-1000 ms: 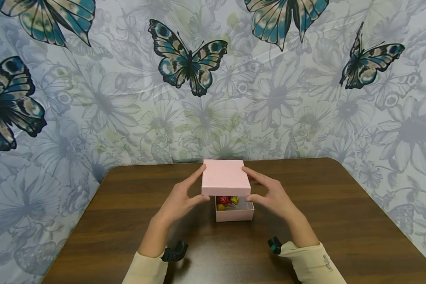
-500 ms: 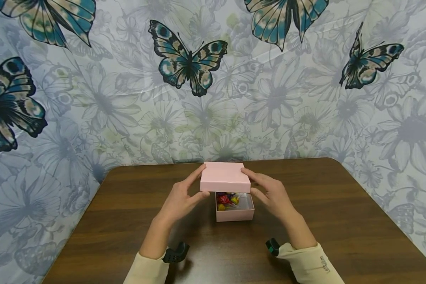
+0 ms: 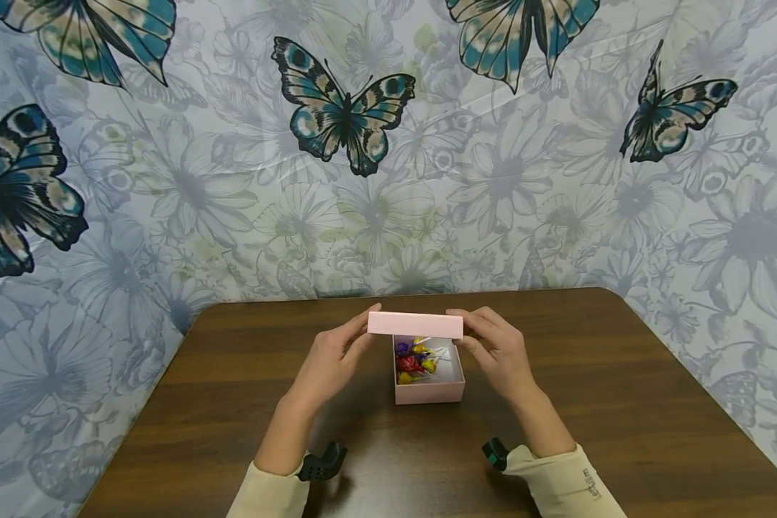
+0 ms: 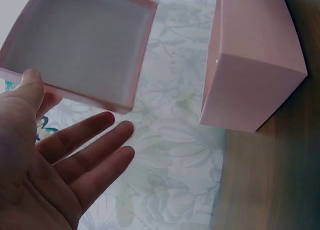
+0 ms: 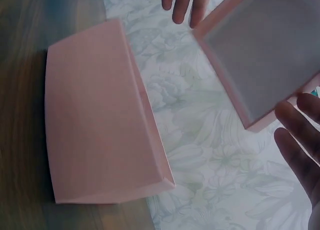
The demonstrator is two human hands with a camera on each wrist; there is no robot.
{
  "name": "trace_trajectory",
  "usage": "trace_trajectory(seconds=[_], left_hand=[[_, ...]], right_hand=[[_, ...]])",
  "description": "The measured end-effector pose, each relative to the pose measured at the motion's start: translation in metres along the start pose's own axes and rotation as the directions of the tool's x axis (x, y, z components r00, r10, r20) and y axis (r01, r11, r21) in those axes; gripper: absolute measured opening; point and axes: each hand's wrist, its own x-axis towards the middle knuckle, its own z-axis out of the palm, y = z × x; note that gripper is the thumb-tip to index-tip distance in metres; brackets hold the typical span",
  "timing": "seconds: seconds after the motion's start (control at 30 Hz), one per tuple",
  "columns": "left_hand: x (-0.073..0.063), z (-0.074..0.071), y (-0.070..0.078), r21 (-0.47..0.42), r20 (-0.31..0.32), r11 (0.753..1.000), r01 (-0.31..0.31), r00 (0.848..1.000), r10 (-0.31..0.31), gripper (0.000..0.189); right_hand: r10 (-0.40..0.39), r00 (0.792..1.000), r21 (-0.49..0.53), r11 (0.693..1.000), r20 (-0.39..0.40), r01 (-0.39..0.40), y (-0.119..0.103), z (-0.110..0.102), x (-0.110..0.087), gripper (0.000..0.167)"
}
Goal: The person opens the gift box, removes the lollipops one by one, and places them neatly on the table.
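Both hands hold a pink box lid (image 3: 416,324) raised above the back of an open pink box (image 3: 429,393). At the lid's left side, my left hand (image 3: 324,362) pinches it between thumb and index finger; its other fingers extend free in the left wrist view. My right hand (image 3: 500,354) grips the opposite side with thumb and fingers. The lid's grey inner face (image 4: 80,42) shows from below, apart from the box. Inside the box, several wrapped lollipops (image 3: 411,364) in red, yellow and purple lie to the left, white sticks pointing right.
The box stands on a dark brown wooden table (image 3: 233,403). Behind the table's far edge hangs a butterfly-and-flower patterned cloth (image 3: 375,223). Each wrist wears a black strapped device (image 3: 322,462).
The lid has tipped, so its top face has gone from view and only its front wall shows. More lollipops are visible. The box stays put; the right fingers have shifted slightly.
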Motion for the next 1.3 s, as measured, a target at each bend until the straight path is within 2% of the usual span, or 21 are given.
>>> trace_trajectory(seconds=[0.17,0.37,0.63,0.8,0.87,0.93,1.07,1.2,1.3], left_hand=[[0.000,0.001,-0.001,0.030,-0.019,0.999,-0.034,0.999,0.035,0.041],[0.000,0.003,-0.003,-0.070,-0.039,0.997,-0.044,0.998,0.041,0.045],[0.001,0.004,-0.004,-0.201,-0.096,0.979,-0.030,0.995,0.011,0.056],[0.001,0.003,-0.005,-0.275,-0.079,0.961,0.006,0.996,-0.029,0.056],[0.001,0.002,-0.006,-0.305,-0.067,0.952,0.023,0.997,-0.046,0.055],[0.001,0.000,-0.007,-0.325,-0.061,0.945,0.036,0.996,-0.059,0.054],[0.002,-0.004,-0.010,-0.341,-0.048,0.937,0.076,0.994,-0.098,0.052],[0.001,-0.009,-0.012,-0.380,-0.003,0.913,0.150,0.986,-0.164,0.051],[-0.001,-0.014,-0.015,-0.413,0.025,0.886,0.211,0.975,-0.220,0.051]], right_hand=[[0.088,0.994,0.061,0.995,-0.064,-0.084,-0.003,0.005,-0.002,0.034],[0.209,0.973,0.182,0.965,-0.098,-0.189,-0.009,0.013,-0.002,0.026],[0.393,0.911,0.230,0.905,-0.124,-0.359,-0.019,0.026,-0.003,0.028],[0.452,0.880,0.193,0.885,-0.147,-0.423,-0.041,0.027,0.004,0.033],[0.437,0.885,0.179,0.894,-0.159,-0.410,-0.049,0.028,0.006,0.037],[0.404,0.900,0.172,0.910,-0.165,-0.377,-0.054,0.030,0.008,0.039],[0.345,0.922,0.136,0.936,-0.173,-0.325,-0.054,0.034,0.006,0.043],[0.332,0.924,0.090,0.943,-0.188,-0.321,-0.044,0.044,-0.002,0.046],[0.320,0.929,0.046,0.947,-0.187,-0.318,-0.034,0.054,-0.011,0.050]])
